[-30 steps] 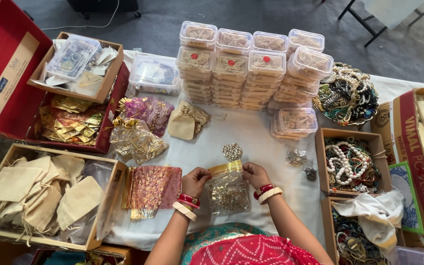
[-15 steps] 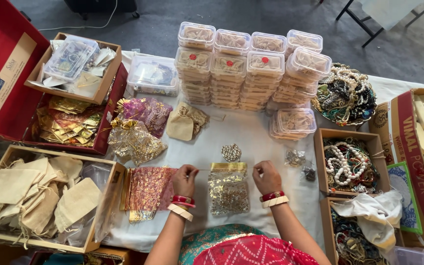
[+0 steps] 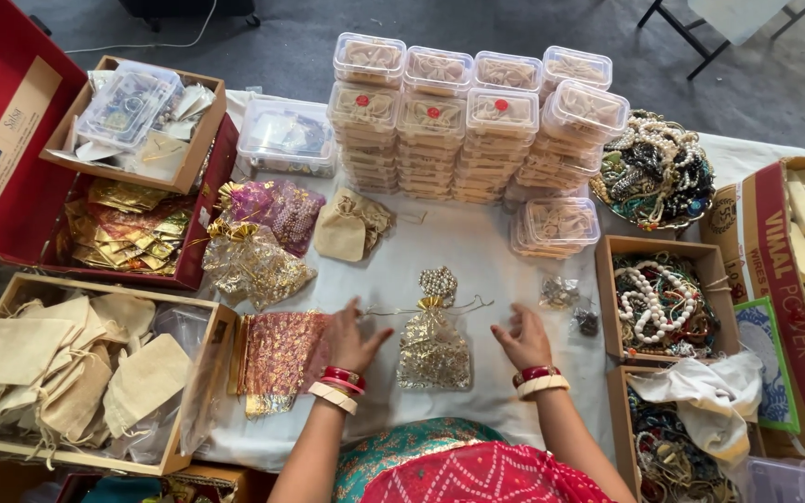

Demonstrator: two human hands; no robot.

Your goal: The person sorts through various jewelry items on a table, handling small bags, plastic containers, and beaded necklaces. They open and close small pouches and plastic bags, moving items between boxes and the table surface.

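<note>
We see a sheer gold organza pouch (image 3: 433, 346) lying flat on the white cloth, its neck cinched at twelve o'clock, drawstrings trailing toward nine and three, a small beaded cluster (image 3: 438, 280) just above.

pouch (image 3: 433, 340) on table (image 3: 477, 251) between left hand (image 3: 350, 341) and right hand (image 3: 522, 339) | stacked boxes (image 3: 463, 121) behind
</note>
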